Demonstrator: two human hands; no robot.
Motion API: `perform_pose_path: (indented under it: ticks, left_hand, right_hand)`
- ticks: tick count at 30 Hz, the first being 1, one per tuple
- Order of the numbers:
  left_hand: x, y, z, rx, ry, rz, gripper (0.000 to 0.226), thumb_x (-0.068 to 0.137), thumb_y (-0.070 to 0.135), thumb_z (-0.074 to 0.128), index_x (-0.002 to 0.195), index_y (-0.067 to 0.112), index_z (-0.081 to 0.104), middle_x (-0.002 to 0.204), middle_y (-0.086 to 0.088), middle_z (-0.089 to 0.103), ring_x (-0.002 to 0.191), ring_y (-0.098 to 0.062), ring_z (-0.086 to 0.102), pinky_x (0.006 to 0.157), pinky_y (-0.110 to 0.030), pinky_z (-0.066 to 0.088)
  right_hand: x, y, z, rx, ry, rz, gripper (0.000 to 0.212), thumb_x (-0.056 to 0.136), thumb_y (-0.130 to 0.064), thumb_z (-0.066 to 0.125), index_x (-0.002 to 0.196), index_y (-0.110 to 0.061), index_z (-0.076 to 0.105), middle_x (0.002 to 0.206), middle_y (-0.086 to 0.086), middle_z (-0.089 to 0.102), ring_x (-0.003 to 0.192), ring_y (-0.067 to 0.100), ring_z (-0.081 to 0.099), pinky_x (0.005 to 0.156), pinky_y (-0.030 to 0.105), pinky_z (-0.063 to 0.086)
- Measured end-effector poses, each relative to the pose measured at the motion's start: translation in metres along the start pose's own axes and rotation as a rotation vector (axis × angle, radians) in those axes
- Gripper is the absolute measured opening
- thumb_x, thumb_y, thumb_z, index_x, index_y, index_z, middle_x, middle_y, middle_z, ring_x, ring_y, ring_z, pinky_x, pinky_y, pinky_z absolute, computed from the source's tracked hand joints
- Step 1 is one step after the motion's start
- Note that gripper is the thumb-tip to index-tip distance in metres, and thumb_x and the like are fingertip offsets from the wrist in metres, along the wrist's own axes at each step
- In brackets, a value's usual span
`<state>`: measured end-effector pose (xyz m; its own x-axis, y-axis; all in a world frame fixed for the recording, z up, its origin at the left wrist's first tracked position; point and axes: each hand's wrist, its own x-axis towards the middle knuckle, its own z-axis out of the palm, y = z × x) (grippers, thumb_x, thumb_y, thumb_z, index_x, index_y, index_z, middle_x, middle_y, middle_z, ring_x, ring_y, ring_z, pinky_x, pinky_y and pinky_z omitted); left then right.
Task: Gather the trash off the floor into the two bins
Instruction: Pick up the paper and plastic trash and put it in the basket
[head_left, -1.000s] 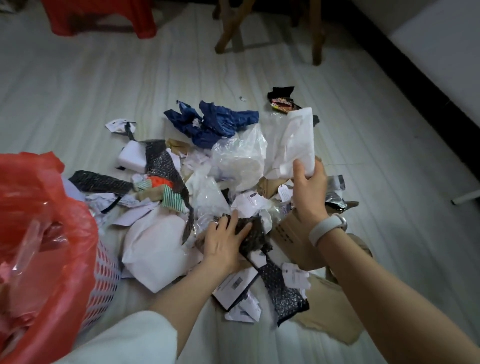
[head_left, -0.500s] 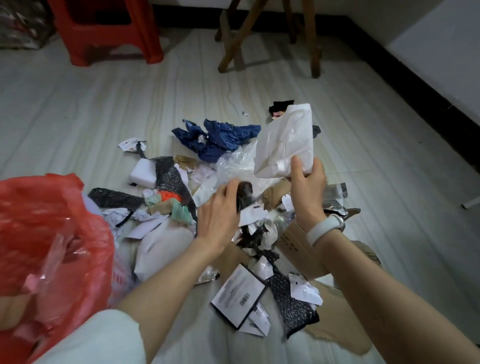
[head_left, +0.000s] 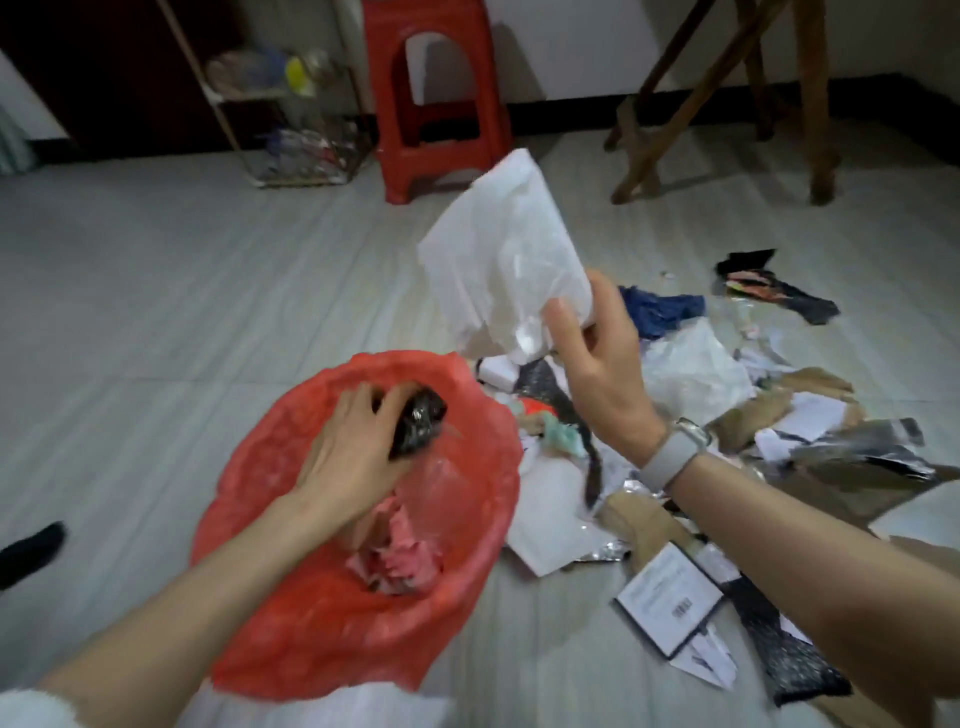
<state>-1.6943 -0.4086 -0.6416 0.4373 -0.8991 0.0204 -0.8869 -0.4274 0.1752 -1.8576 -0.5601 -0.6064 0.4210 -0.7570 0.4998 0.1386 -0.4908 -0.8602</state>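
A bin lined with a red plastic bag (head_left: 332, 613) stands on the floor at lower centre, with pink and clear scraps inside. My left hand (head_left: 353, 447) is over its opening and grips a crumpled black wrapper (head_left: 418, 423). My right hand (head_left: 597, 358), with a pale watch band on the wrist, holds a white plastic bag (head_left: 504, 254) up above the floor, just right of the bin. A heap of trash (head_left: 727, 457) lies on the floor to the right: white paper, brown cardboard, black patterned strips, a blue bag, a clear bag.
A red plastic stool (head_left: 434, 98) stands at the back centre, a wire rack (head_left: 291, 119) with clutter to its left, wooden legs (head_left: 691, 98) at back right. A labelled black-edged card (head_left: 667, 605) lies near my right forearm. A dark shape (head_left: 31, 551) sits at far left.
My left hand has lifted the black wrapper off the heap and carried it left over the red-lined bin. My right hand has raised the white bag higher. The view has swung left.
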Motion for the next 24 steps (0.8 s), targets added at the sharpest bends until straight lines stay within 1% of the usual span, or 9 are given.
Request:
perform_pose_path:
  ticks: [2,3,5,7,10,13,16,21,24]
  left_hand:
    - [-0.021,-0.032,0.006,0.126,-0.307,-0.035,0.112,0.048,0.079,0.041,0.146,0.028,0.019,0.148,-0.015,0.020,0.138,-0.039,0.011,0.114,-0.047,0.017]
    - [-0.026,-0.044,0.006,0.174,-0.407,-0.048,0.117,0.045,0.081,0.042,0.147,0.031,0.013,0.155,-0.012,0.002,0.142,-0.037,-0.008,0.116,-0.048,0.004]
    - [-0.037,-0.066,-0.002,0.212,-0.438,-0.066,0.119,0.047,0.079,0.051,0.147,0.033,0.006,0.156,-0.004,-0.013,0.140,-0.033,-0.023,0.115,-0.049,-0.006]
    - [-0.043,-0.083,-0.012,0.207,-0.363,-0.118,0.112,0.061,0.067,0.065,0.148,0.032,0.002,0.156,-0.001,-0.014,0.141,-0.031,-0.022,0.113,-0.052,-0.008]
    - [-0.049,-0.101,-0.015,0.141,-0.226,-0.286,0.075,0.090,0.036,0.051,0.148,0.026,0.006,0.158,-0.005,-0.006,0.143,-0.030,-0.015,0.115,-0.053,-0.004]
    - [-0.053,-0.107,0.003,-0.017,-0.135,-0.414,0.067,0.094,0.029,0.043,0.148,0.022,0.004,0.158,-0.006,-0.001,0.145,-0.030,-0.006,0.115,-0.054,0.005]
    - [-0.057,-0.106,0.018,-0.159,-0.064,-0.455,0.071,0.092,0.025,0.047,0.148,0.021,0.004,0.157,-0.009,0.004,0.144,-0.031,0.004,0.114,-0.052,0.016]
    - [-0.059,-0.100,0.019,-0.164,0.044,-0.454,0.067,0.091,0.021,0.047,0.148,0.020,0.011,0.154,-0.013,0.015,0.139,-0.033,0.021,0.106,-0.050,0.030]
    - [-0.057,-0.095,0.017,-0.134,0.078,-0.465,0.062,0.091,0.023,0.048,0.146,0.017,0.018,0.153,-0.013,0.016,0.139,-0.033,0.019,0.109,-0.053,0.023]
  right_hand:
    - [-0.013,-0.004,0.024,-0.070,-0.161,-0.094,0.023,0.090,-0.019,0.049,0.112,-0.013,0.050,0.072,-0.015,0.051,0.056,-0.003,0.050,0.055,0.009,0.038]
    - [-0.019,-0.004,0.032,-0.149,-0.262,-0.139,0.030,0.090,-0.025,0.048,0.117,-0.012,0.049,0.073,-0.012,0.055,0.058,0.000,0.054,0.057,0.012,0.042]
    - [-0.034,0.000,0.048,-0.372,-0.475,-0.199,0.044,0.089,-0.039,0.040,0.128,-0.019,0.041,0.083,0.004,0.065,0.067,0.017,0.063,0.063,0.032,0.051]
    - [-0.046,0.006,0.060,-0.566,-0.649,-0.261,0.048,0.089,-0.044,0.033,0.133,-0.027,0.034,0.103,0.006,0.066,0.082,0.030,0.066,0.069,0.039,0.053]
    - [-0.061,0.013,0.079,-0.737,-0.956,-0.264,0.053,0.094,-0.040,0.035,0.144,-0.027,0.021,0.132,0.007,0.054,0.107,0.034,0.059,0.084,0.040,0.047]
    - [-0.073,0.019,0.108,-0.917,-1.388,-0.324,0.053,0.099,-0.033,0.031,0.148,-0.025,0.012,0.149,0.007,0.032,0.127,0.031,0.042,0.101,0.029,0.027]
    - [-0.081,0.038,0.137,-1.004,-1.765,-0.203,0.055,0.100,-0.033,0.030,0.148,-0.028,0.005,0.157,0.011,0.007,0.144,0.033,0.011,0.116,0.043,0.004]
    - [-0.083,0.051,0.152,-1.075,-1.950,-0.001,0.063,0.098,-0.033,0.039,0.147,-0.031,-0.001,0.157,0.008,-0.007,0.144,0.035,-0.004,0.114,0.043,-0.002]
    - [-0.072,0.047,0.150,-0.917,-1.882,0.176,0.057,0.098,-0.031,0.039,0.148,-0.029,0.012,0.157,0.004,0.008,0.144,0.029,0.010,0.110,0.028,0.008]
